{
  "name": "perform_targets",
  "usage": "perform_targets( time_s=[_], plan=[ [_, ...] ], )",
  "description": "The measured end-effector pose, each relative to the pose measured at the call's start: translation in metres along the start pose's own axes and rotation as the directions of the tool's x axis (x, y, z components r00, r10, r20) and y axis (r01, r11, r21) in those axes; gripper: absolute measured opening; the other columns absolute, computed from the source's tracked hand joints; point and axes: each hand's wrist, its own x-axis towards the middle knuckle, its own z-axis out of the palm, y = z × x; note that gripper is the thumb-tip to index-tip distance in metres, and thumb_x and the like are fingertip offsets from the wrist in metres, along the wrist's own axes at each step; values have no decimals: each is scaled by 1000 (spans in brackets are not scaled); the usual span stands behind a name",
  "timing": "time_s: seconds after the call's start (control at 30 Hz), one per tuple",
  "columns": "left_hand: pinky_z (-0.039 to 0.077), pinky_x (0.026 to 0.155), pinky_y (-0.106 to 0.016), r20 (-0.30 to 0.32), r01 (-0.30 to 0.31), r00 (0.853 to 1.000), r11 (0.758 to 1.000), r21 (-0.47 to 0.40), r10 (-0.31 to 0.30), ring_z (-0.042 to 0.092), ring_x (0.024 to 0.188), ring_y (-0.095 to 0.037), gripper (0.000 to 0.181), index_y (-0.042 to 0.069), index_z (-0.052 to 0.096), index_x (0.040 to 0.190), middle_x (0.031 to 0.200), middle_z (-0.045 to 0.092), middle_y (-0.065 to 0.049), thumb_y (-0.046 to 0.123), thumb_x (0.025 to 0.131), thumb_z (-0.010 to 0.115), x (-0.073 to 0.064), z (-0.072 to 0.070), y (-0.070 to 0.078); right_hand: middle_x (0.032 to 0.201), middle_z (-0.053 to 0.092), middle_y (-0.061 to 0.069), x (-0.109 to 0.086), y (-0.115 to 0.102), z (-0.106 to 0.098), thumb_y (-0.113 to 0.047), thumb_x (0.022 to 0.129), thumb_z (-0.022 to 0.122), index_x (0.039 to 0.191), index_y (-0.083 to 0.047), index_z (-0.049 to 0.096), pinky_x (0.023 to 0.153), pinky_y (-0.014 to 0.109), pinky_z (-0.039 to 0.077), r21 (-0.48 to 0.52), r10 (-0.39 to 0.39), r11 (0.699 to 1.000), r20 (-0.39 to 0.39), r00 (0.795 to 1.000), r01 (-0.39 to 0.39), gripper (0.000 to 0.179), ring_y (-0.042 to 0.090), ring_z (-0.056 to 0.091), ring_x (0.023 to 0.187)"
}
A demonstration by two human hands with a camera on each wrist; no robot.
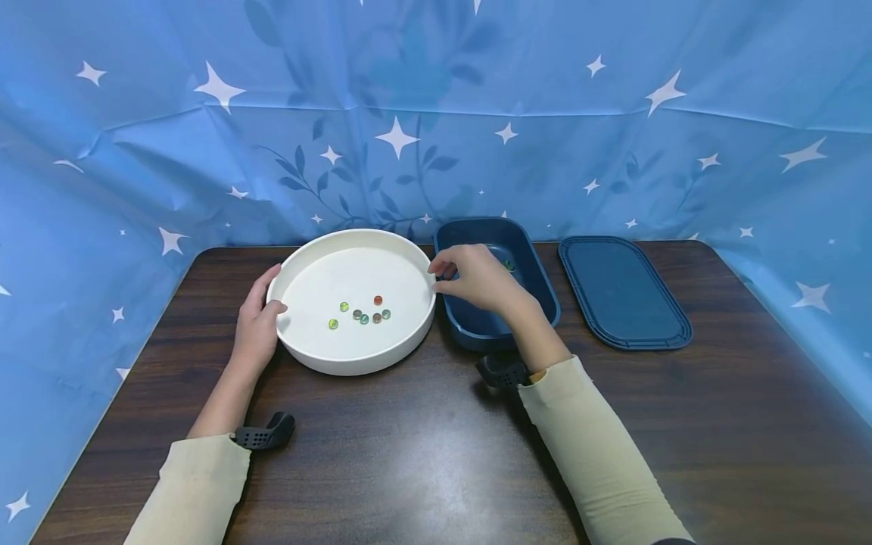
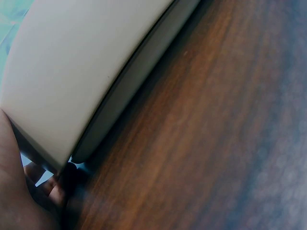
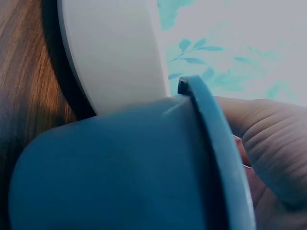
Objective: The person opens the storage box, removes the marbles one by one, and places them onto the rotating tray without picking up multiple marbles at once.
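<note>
A round white tray (image 1: 327, 265) with a raised rim holds several small glass marbles (image 1: 364, 319), greenish and reddish. At its left side my left hand (image 1: 256, 322) grips the rim, thumb over the inside and fingers around the outer wall. My right hand (image 1: 477, 278) is over the deep blue container (image 1: 548, 297), its bent fingertips and thumb right at the tray's right rim. A gap shows between that thumb and the fingers, with nothing seen in it. Greenish marbles (image 1: 509, 266) lie inside the container, partly hidden behind the right hand.
A flat blue lid (image 1: 623, 291) lies on the dark wooden table (image 1: 409, 462), right of the container. Tray and container stand side by side near the table's back edge. Behind them hangs a blue cloth (image 1: 545, 151) with white stars.
</note>
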Motion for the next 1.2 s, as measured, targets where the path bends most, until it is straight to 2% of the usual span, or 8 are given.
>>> perform_targets(
  time_s=[0.63,0.87,1.2],
  plan=[
    [25,122,-48,-2,-7,1000,1000,0,7,26,155,-23,71,22,30,161,168,27,-1,2,93,37,0,0,0,106,74,4,1,-3,5,-23,92,73,115,-11,75,89,37,55,-59,8,998,-33,999,-10,27,20,66,101],
    [25,122,-47,-6,-7,1000,1000,2,7,27,154,-23,71,22,31,161,168,28,-1,3,93,37,-1,0,0,104,74,3,1,-8,7,-21,93,73,111,-11,76,88,37,55,-20,-22,1000,-77,997,20,21,21,67,101],
    [24,122,-48,-7,-10,1000,1000,2,10,26,155,-23,71,22,31,161,168,28,-1,2,93,37,0,0,-1,105,74,4,2,-9,8,-21,93,73,115,-9,75,88,35,56,8,-19,1000,-40,999,20,25,19,66,100]
  ],
)
